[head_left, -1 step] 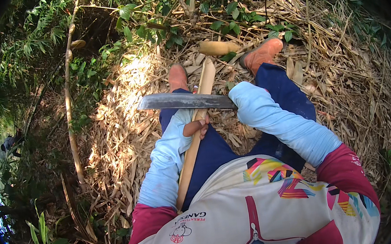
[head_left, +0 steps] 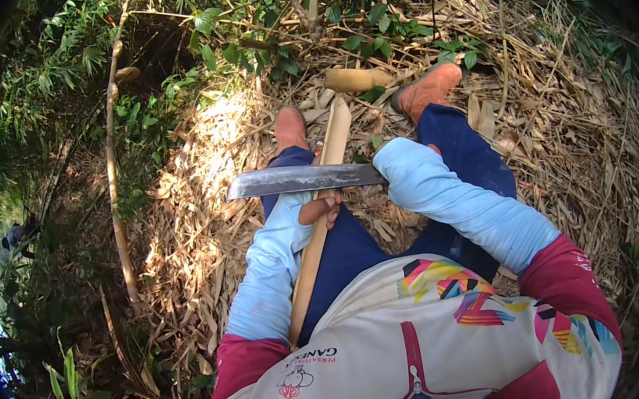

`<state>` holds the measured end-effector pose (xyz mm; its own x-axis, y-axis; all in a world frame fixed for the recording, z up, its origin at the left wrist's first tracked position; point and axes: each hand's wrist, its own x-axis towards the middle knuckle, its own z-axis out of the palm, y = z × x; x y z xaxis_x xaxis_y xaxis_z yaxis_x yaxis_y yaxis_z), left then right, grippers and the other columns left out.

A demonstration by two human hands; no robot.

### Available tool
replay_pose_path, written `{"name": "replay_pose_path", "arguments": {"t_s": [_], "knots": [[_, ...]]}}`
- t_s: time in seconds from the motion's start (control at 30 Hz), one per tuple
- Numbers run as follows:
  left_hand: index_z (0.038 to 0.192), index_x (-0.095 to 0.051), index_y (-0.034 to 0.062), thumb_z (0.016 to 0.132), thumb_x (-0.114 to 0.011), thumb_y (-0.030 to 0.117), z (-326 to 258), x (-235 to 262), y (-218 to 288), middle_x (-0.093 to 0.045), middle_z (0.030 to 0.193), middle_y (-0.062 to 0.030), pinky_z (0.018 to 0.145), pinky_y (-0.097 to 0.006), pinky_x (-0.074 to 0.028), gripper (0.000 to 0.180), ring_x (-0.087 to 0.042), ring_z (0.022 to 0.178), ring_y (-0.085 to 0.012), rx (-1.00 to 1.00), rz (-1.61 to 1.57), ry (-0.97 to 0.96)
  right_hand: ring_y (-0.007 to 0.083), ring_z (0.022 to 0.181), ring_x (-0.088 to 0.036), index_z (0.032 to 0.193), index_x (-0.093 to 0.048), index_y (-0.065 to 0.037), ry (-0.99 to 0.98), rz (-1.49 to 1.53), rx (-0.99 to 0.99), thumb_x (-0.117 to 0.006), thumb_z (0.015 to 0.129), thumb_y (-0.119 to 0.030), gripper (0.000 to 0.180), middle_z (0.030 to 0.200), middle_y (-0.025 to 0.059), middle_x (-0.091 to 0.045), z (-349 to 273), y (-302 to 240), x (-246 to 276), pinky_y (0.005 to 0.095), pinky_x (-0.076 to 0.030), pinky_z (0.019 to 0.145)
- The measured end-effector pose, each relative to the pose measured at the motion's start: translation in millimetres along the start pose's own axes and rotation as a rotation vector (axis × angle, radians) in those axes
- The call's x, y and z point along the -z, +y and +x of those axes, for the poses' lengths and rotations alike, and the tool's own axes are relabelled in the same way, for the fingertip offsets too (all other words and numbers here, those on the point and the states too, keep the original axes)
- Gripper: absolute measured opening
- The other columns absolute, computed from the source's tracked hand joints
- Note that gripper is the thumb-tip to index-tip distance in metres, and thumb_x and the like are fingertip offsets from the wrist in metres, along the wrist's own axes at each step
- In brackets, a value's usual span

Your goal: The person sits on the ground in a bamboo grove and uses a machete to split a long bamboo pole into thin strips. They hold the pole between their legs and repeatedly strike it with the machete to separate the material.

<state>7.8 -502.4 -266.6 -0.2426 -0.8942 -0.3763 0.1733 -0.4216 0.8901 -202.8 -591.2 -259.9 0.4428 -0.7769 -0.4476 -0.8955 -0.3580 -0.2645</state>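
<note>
Left hand (head_left: 319,209): closing its bare fingers around the bamboo strip (head_left: 315,235), the light blue sleeve running up to it from the lower edge.
Right hand (head_left: 383,163): hidden inside the end of its light blue sleeve — cannot tell how the fingers are set; the blade's right end is meeting the sleeve there.
Blade (head_left: 303,178): a broad grey knife, lying level across the strip just above the left hand, its tip pointing to the person's left.
Bamboo strip: a long pale slat, running from near the person's chest up between the legs toward the feet, tilting slightly to the right at its far end.
Legs: dark blue trousers (head_left: 471,156), stretching forward; orange-brown shoes (head_left: 426,88) resting on the ground, one on either side of the strip's far end.
Ground (head_left: 204,211): dry bamboo leaves and husks, sun falling on the left patch.
Surroundings: a cut bamboo piece (head_left: 357,79) lying just beyond the shoes — green leafy brush (head_left: 58,87) crowding the top and left.
</note>
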Motion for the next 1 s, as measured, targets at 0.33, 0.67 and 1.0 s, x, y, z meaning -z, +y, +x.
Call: {"name": "replay_pose_path", "arguments": {"t_s": [0.33,0.67,1.0], "knots": [[0.150,-0.028,0.0156,0.080,-0.059,-0.001,3,8,-4,-0.057,0.090,-0.0056,0.057,-0.028,-0.050,0.079,-0.054,0.065,-0.0146,0.002,-0.028,-0.090,0.0372,0.094,-0.063,0.099,-0.063,-0.012,0.338,0.125,0.130,-0.070,0.073,-0.012,0.027,0.096,0.0169,-0.063,-17,24,-12,0.0442,-0.051,0.077],[0.111,-0.051,0.0042,0.084,-0.064,0.008,14,29,-20,-0.055,0.085,-0.0067,0.058,-0.030,-0.050,0.030,-0.054,0.062,-0.0139,0.074,-0.020,-0.106,0.0366,0.092,-0.065,0.100,-0.066,-0.011,0.493,0.235,0.219,-0.070,0.072,-0.010,0.029,0.093,0.0182,-0.065,-25,24,-16,0.0437,-0.054,0.075],[0.124,-0.044,0.0042,0.084,-0.059,0.002,16,39,-28,-0.054,0.088,-0.0054,0.058,-0.028,-0.051,0.043,-0.054,0.064,-0.0127,0.088,-0.022,-0.139,0.0425,0.090,-0.061,0.095,-0.062,-0.008,0.029,-0.034,0.041,-0.068,0.073,-0.007,0.022,0.092,0.0223,-0.059,-22,27,-12,0.0454,-0.050,0.073]]}}
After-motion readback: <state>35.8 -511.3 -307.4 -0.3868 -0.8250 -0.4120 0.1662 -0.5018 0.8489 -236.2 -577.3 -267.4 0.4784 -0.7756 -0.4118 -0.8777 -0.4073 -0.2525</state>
